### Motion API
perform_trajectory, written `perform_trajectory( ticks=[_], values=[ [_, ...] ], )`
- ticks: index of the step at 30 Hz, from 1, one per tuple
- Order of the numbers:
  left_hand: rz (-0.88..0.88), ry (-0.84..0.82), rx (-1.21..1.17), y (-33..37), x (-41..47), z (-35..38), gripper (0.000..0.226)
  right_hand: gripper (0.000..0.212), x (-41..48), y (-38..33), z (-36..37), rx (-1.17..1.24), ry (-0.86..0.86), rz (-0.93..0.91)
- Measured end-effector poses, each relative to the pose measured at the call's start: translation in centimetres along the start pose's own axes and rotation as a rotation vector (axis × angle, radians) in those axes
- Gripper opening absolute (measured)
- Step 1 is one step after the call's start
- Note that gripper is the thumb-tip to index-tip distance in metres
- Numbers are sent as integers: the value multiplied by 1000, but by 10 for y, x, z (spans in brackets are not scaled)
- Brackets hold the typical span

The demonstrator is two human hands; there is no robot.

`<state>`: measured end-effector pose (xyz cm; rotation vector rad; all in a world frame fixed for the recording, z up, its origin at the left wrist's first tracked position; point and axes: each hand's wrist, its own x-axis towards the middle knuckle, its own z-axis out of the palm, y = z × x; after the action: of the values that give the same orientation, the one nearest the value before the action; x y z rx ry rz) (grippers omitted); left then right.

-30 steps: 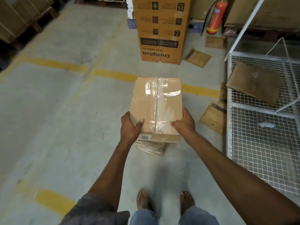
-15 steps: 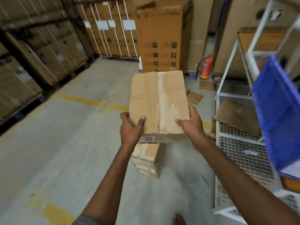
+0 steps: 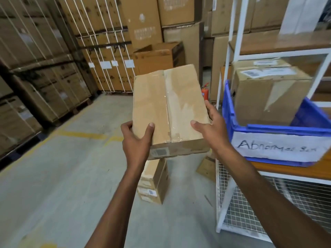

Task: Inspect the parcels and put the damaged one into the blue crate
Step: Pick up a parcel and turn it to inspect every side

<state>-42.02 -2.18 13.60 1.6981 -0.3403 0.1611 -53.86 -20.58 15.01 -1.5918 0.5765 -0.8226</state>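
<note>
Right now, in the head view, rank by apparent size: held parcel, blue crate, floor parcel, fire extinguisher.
1. blue crate, cropped at right.
2. held parcel, nearer camera, so unsure.
3. floor parcel.
4. fire extinguisher.

Handwritten "Abnormal" plus a blurred second word on the white label [image 3: 279, 148] of the blue crate [image 3: 286, 127]

white rack [image 3: 226, 72]: wire mesh [image 3: 241, 208] low down | red fire extinguisher [image 3: 206, 93]: just left of rack, behind | flat cardboard piece [image 3: 206, 169]: on floor by rack's left side | big brown boxes [image 3: 100, 51]: piled well left of rack
</note>
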Motion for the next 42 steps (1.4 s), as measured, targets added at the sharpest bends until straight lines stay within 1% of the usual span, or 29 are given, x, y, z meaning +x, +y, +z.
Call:
perform_trajectory(
  ticks=[2, 7, 12, 15, 17, 20, 23, 31, 37, 42],
  values=[
    [37, 13, -4, 24, -26, 7, 56, 90, -13, -14, -28, 34, 9, -37],
    [95, 52, -52, 75, -96, 36, 55, 85, -43, -42, -112, 77, -13, -140],
    [105, 83, -117, 121, -175, 79, 57, 79, -68, -60, -212, 80, -26, -173],
    [124, 67, -152, 146, -217, 104, 58, 73, -83, -69, -268, 89, -19, -182],
    [147, 53, -151, 161, -239, 118, 59, 72, -92, -73, -299, 108, 2, -178],
    [170, 11, -157, 180, -262, 142, 58, 73, -104, -79, -339, 115, 42, -182],
    [193, -78, -192, 196, -281, 168, 56, 75, -113, -82, -378, 118, 123, -178],
    [234, -232, -242, 223, -317, 239, 53, 68, -113, -71, -465, 120, 239, -161],
    [244, -334, -247, 240, -346, 320, 53, 55, -92, -57, -547, 104, 360, -162],
    [228, -369, -249, 246, -367, 402, 56, 59, -52, -32, -617, 62, 401, -141]
  ],
)
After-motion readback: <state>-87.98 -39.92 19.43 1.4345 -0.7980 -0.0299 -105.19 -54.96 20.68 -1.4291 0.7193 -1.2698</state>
